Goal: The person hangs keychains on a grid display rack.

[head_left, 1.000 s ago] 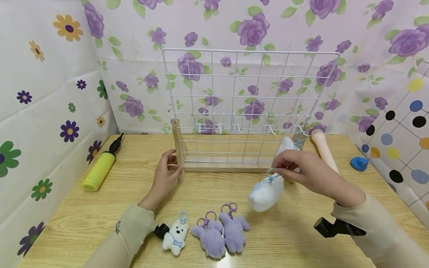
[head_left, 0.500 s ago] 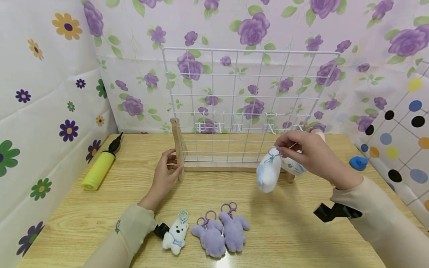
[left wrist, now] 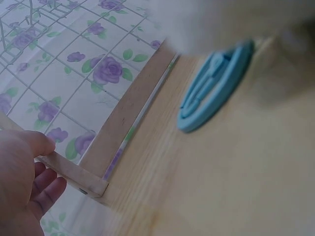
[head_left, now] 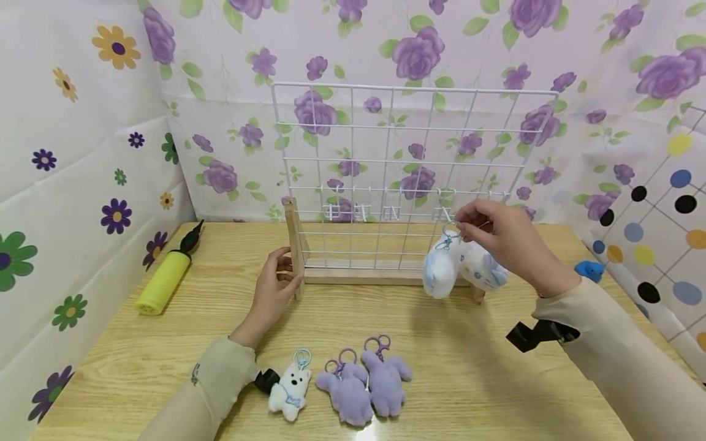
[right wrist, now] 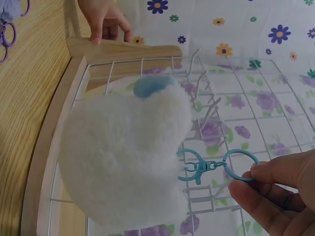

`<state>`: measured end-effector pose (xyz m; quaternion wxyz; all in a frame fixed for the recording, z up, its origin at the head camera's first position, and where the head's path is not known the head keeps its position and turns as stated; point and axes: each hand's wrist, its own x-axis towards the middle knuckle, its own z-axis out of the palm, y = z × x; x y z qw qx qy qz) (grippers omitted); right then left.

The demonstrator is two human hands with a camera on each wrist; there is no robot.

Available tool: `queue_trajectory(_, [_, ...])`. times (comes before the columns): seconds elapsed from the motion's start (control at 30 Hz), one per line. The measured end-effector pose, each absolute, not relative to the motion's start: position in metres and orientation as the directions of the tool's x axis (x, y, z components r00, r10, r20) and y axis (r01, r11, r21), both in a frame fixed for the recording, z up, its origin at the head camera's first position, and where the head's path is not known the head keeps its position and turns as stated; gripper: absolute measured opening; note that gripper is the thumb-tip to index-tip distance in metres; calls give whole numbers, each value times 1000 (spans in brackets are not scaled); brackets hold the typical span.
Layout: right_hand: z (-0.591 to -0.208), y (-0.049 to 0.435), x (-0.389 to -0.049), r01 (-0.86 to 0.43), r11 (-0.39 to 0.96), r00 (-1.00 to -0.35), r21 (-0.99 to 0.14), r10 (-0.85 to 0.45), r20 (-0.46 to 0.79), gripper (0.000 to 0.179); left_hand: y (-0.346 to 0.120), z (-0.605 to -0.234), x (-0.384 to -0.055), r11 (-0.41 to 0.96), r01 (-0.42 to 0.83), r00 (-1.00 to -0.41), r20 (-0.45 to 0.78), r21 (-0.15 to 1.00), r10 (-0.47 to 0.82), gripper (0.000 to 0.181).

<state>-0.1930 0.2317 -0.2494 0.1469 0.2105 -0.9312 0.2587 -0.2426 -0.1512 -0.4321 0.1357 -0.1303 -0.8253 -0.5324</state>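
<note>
My right hand [head_left: 504,242] pinches the blue ring [right wrist: 241,164] of a white plush keychain [head_left: 440,272] between thumb and forefinger. The plush hangs in front of the right side of a white wire grid rack [head_left: 388,162], its ring near a hook [head_left: 443,212]. Behind it hangs a second white plush keychain [head_left: 481,268], partly covered by the hand. At the rack's left end, my left hand [head_left: 274,282] grips the wooden foot [left wrist: 69,172], thumb on one side and fingers on the other.
On the table in front lie a white plush bear keychain [head_left: 290,391] and two purple plush keychains [head_left: 351,395]. A yellow hand pump [head_left: 165,282] lies at the left, a blue toy duck [head_left: 590,270] at the right. Several hooks [head_left: 361,212] line the grid.
My right hand has lifted the white plush keychain and moved it toward the grid, bringing its ring up near a hook. The left hand keeps its grip on the wooden foot.
</note>
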Motion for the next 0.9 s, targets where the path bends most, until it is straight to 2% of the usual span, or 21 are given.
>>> queue_trajectory(0.33, [-253,231,-208,-390,802,-916,-453,-288,279,18,-151,-432,-242,399,358,-930,361,845,69,62])
queue_trajectory(0.9, [-257,229,-220,-368,823,-924,-432,-270,272,14,-151,-433,-242,410,374,-922,383,832,65,61])
